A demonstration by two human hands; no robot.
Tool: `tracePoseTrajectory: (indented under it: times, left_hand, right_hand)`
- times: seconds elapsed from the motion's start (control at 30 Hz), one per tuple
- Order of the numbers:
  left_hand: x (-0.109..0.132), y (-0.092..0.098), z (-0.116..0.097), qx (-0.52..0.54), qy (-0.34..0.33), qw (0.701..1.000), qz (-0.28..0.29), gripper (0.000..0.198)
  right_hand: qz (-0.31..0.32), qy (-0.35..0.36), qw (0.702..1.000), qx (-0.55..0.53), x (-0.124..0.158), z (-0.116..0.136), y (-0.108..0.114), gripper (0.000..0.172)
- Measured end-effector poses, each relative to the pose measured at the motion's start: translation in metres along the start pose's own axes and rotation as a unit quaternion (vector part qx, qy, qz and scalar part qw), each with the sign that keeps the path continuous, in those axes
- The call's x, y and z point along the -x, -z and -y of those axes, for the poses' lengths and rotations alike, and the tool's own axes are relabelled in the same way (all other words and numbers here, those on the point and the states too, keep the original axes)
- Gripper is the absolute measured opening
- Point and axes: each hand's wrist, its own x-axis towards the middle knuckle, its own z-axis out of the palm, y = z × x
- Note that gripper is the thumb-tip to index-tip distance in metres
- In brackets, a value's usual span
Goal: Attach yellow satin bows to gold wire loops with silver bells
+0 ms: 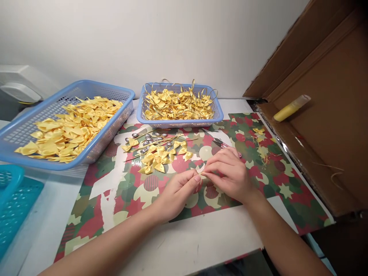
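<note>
My left hand (179, 189) and my right hand (228, 172) meet fingertip to fingertip over the patterned sheet (258, 180). Both pinch something very small between them that I cannot make out. Just beyond the hands lies a small heap of yellow satin bows (159, 155) mixed with gold cords and silver beads (149, 140). A large blue basket (17, 132) at the left holds many plain yellow bows. A smaller blue basket (184, 123) at the back holds bows with gold loops attached.
A teal basket (11, 195) sits at the near left edge. An open cardboard box (324, 126) stands at the right with a yellow tube (290, 108) on its flap. Scissors (218, 142) lie behind my right hand. A single bow (258, 131) lies at the right.
</note>
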Motion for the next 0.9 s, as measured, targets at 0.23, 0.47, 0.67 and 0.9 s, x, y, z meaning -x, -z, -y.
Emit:
tracePoseTrajectory:
  times: [0.23, 0.47, 0.67, 0.9]
  left_hand:
    - [0.002, 0.002, -0.002, 0.039, 0.021, 0.999, 0.015, 0.041]
    - [0.0, 0.003, 0.003, 0.092, 0.032, 0.995, 0.001, 0.044]
    - [0.0, 0.002, 0.005, 0.107, 0.026, 0.994, -0.015, 0.044]
    - [-0.001, 0.001, 0.008, 0.172, -0.019, 0.984, -0.051, 0.042]
  right_hand:
    - [-0.041, -0.214, 0.968, 0.128, 0.006, -0.036, 0.007, 0.013]
    - [0.026, -0.358, 0.898, 0.254, 0.029, -0.078, 0.011, 0.032]
    - [0.012, -0.391, 0.915, 0.102, 0.023, -0.063, 0.01, 0.028]
    - [0.185, -0.39, 0.844, -0.318, 0.012, -0.01, 0.009, 0.042]
